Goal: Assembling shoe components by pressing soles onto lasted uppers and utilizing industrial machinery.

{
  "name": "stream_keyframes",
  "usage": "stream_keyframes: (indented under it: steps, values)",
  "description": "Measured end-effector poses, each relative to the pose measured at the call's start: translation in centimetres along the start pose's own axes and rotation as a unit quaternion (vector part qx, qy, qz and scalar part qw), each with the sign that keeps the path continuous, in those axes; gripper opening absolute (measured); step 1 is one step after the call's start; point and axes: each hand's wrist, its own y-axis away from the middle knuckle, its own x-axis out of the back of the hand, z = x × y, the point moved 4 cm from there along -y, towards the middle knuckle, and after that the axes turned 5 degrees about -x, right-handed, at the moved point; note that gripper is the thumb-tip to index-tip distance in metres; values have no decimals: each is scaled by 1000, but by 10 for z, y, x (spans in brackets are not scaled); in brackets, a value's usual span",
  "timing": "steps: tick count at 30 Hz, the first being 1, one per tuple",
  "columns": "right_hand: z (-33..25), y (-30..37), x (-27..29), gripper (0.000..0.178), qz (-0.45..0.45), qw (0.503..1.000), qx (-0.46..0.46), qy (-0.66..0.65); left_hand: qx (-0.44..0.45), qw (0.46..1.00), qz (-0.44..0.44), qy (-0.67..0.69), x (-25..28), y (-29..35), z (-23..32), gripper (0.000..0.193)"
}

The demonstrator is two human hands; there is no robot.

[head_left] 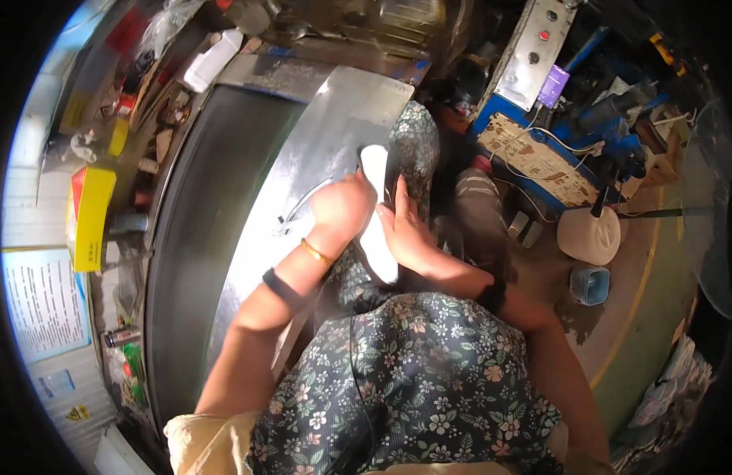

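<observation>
A long white shoe sole (375, 245), with dark material along its edges, lies lengthwise over my lap beside a metal plate (334, 103). My left hand (340, 207) is closed in a blurred fist against the sole's left side; whatever its fingers grip is hidden. From the right, my right hand (407, 229) holds the shoe, thumb against the white face and fingers along the dark side. A thin pale strip with dark ends (291, 218) shows on the plate just left of my left hand; its kind is unclear.
A dark conveyor belt (215, 174) runs along the left. Beyond it, a yellow box (93, 222) and a white bottle (213, 61) stand among clutter. At right are a control panel (532, 55), a white jug (589, 236) and a blue container (589, 285) on the floor.
</observation>
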Motion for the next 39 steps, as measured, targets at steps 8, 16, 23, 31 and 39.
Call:
stream_keyframes:
  steps: [8, 16, 23, 31, 39]
  values:
    - [31, -14, -30, 68, 16, 962, 81, -261, -43, 981, -74, 173, -19, 40, -28, 32]
    - [30, -14, -36, 66, 38, 967, 101, -230, -22, 949, 57, 310, -51, 67, -36, 42]
    - [38, -17, -14, 69, 5, 966, 73, -249, -31, 908, -29, 416, -42, 71, -13, 59]
    - [20, -12, -2, 61, -169, 863, -141, -455, -16, 963, -49, 264, -14, -7, -12, 75]
    - [43, -25, 1, 53, -41, 917, -43, -394, -59, 968, -144, 197, -5, -12, 18, 76]
